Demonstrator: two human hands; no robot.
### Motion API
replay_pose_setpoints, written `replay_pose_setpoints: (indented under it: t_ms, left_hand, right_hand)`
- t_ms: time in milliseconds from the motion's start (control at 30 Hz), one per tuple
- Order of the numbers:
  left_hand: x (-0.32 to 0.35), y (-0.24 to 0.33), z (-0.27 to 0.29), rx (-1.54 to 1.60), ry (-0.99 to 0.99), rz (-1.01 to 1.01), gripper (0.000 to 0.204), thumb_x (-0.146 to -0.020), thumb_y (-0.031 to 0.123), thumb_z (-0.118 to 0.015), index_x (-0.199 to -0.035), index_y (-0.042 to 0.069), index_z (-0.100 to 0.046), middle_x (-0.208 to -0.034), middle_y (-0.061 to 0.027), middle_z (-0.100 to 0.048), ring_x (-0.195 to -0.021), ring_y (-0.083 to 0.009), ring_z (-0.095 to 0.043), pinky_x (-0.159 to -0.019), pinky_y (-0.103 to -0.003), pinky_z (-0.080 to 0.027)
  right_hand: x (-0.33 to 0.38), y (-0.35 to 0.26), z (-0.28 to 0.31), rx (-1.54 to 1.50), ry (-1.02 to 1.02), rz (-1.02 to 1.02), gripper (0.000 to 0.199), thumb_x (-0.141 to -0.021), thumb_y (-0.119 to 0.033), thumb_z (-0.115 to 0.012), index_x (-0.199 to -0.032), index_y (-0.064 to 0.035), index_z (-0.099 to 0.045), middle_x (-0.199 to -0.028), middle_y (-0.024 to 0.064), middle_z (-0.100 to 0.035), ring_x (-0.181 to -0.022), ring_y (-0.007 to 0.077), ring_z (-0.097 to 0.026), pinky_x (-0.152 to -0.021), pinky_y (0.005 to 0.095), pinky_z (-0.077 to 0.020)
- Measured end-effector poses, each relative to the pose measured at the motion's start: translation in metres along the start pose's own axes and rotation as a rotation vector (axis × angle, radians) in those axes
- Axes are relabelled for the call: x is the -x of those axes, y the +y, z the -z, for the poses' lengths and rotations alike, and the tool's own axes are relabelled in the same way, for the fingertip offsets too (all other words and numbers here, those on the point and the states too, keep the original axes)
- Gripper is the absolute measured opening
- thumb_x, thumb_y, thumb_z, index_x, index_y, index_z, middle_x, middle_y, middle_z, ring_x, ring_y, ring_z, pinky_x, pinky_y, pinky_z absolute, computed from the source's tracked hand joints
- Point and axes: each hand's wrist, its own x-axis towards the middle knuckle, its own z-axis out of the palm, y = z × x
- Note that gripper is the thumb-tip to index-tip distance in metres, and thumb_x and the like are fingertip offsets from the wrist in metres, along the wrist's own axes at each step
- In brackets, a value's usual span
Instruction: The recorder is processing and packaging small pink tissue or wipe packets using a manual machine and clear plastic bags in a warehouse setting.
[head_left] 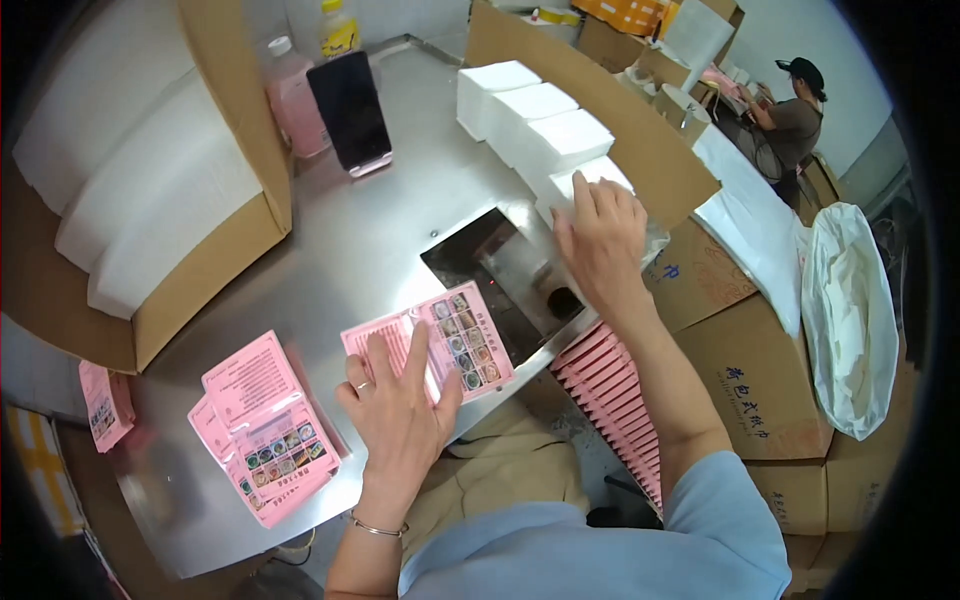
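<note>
My left hand [400, 400] lies with fingers spread on a flat pink printed packet [466, 340] at the table's front edge. The packet has rows of small food pictures and a clear film strip. Farther right, my right hand [606, 240] rests over the nearest stack of folded white paper napkins [572, 184]. Its fingertips touch the top and the thumb stands apart at the side; its palm hides part of the stack. More white stacks [498, 88] run in a row behind it. To the left, several similar pink packets [268, 430] lie in an overlapping pile.
A dark rectangular opening [480, 262] is set into the metal table [390, 225]. A phone [350, 112] stands near a pink bottle [297, 100]. At left is an open carton [215, 260] of white sheets. Pink packets [615, 395] fill a row below my right arm, beside stacked cartons [750, 385]. A person [795, 120] works behind.
</note>
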Motion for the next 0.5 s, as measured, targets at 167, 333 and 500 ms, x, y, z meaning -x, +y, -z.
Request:
replay_pose_setpoints:
  t_ms: [167,333,500]
  left_hand:
    - [-0.006,0.0,-0.002,0.042,0.116,-0.059,0.052,-0.079,0.045,-0.075,-0.117,0.011,-0.064,-0.127,-0.0169,-0.052,-0.108,-0.0353,-0.046,-0.093,-0.049,-0.032]
    - [-0.001,0.005,0.007,0.04,0.009,-0.08,0.053,-0.077,0.039,-0.076,-0.117,0.006,-0.065,-0.118,-0.0165,-0.055,-0.104,-0.0353,-0.048,-0.09,-0.05,-0.034]
    - [0.011,-0.004,0.001,0.424,-0.195,-0.147,0.058,-0.073,0.028,-0.078,-0.124,0.005,-0.062,-0.109,-0.0163,-0.055,-0.103,-0.036,-0.049,-0.09,-0.047,-0.037]
  right_hand:
    - [0.01,0.043,-0.032,-0.115,-0.059,-0.086,0.018,-0.088,-0.019,-0.068,-0.099,-0.0045,-0.067,-0.09,0.0115,-0.058,-0.091,0.0299,-0.055,-0.082,0.0441,-0.0442]
    - [0.015,0.049,-0.034,-0.287,0.102,-0.088,0.025,-0.084,-0.008,-0.066,-0.109,-0.0047,-0.067,-0.096,0.0141,-0.062,-0.097,0.0328,-0.058,-0.082,0.0464,-0.0465]
    - [0.051,-0.025,-0.01,-0.473,0.06,0.23,0.048,-0.08,0.0,-0.062,-0.127,-0.0053,-0.062,-0.123,0.0185,-0.061,-0.12,0.0412,-0.056,-0.106,0.0479,-0.0448]
